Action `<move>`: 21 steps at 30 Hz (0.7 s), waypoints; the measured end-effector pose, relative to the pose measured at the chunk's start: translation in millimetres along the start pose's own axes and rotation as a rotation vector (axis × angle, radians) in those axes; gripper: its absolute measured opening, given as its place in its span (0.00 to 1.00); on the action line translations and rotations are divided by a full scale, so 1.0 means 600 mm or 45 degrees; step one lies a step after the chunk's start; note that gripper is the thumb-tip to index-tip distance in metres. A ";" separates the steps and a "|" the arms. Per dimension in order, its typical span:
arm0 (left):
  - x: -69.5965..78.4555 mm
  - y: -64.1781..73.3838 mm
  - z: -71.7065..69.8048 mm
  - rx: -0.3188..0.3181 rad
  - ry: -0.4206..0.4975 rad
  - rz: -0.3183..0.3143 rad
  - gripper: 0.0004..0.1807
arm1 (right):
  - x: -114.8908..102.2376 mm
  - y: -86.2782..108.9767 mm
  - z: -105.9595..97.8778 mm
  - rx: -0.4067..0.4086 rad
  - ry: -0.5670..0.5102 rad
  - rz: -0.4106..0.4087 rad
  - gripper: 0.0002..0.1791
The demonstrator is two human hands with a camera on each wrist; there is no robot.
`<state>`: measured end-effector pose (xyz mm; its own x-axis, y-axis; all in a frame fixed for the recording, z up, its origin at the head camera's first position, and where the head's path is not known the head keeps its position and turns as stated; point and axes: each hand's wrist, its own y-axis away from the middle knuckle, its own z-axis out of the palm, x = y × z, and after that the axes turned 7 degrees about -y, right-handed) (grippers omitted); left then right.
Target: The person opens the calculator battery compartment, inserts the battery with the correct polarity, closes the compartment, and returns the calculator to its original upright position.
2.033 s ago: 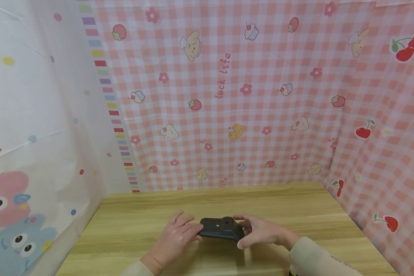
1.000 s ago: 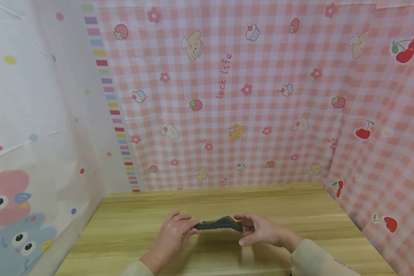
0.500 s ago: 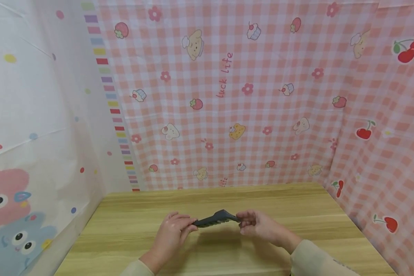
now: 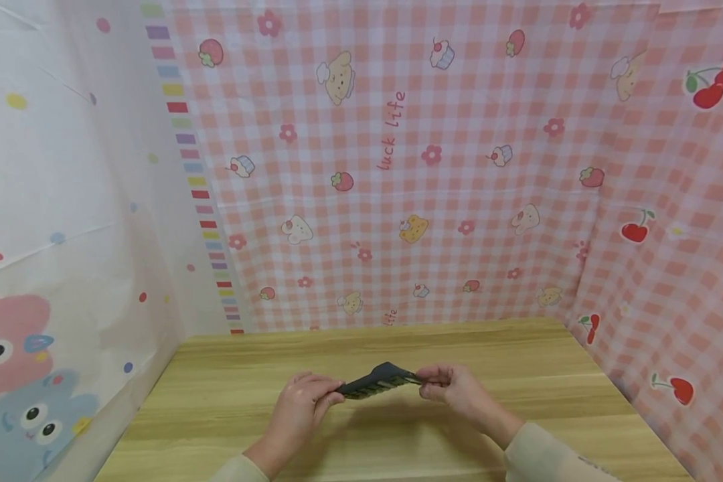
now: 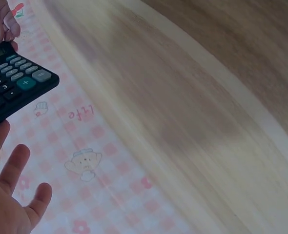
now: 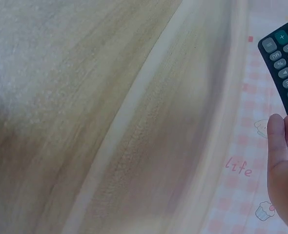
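Note:
A dark calculator (image 4: pixel 381 379) is held up above the wooden table, its two ends between my hands. My left hand (image 4: pixel 303 405) pinches its left end between thumb and fingers. At the other end, the display end, my right hand (image 4: pixel 458 393) pinches the edge. In the left wrist view the calculator (image 5: pixel 19 80) shows grey, black and green keys, with several left-hand fingers (image 5: pixel 13 168) spread below it. The right wrist view catches part of the calculator (image 6: pixel 285 61) and my right hand (image 6: pixel 286 180) under its end.
The wood-grain table (image 4: pixel 247 361) spreads beneath both hands. A pink checked cloth (image 4: pixel 361 201) with printed cartoons hangs behind it, another checked cloth (image 4: pixel 687 281) on the right, and a white printed sheet (image 4: pixel 96 221) on the left.
The calculator has tipped from showing its back to nearly edge-on, its keyed side now facing toward me, and its right end has risen. My right-hand fingers have closed on that end.

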<state>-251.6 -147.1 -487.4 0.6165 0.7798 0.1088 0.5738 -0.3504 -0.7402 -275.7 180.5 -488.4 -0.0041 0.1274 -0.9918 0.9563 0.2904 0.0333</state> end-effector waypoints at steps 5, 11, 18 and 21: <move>0.006 0.002 -0.001 -0.067 0.044 -0.128 0.10 | 0.002 -0.001 0.000 0.018 -0.037 0.017 0.17; 0.008 0.005 0.000 -0.094 0.116 -0.193 0.09 | 0.002 0.002 -0.002 -0.001 -0.083 0.009 0.16; 0.011 0.007 0.004 -0.118 0.195 -0.287 0.09 | 0.002 0.003 -0.004 -0.008 -0.096 0.018 0.16; 0.013 0.006 0.004 -0.131 0.207 -0.344 0.09 | 0.001 0.002 -0.003 0.012 -0.128 0.028 0.16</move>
<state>-246.0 -140.9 -490.9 0.5077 0.7616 0.4028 0.7748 -0.1992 -0.6000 -275.3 182.5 -488.7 0.0454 0.0379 -0.9982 0.9586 0.2796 0.0543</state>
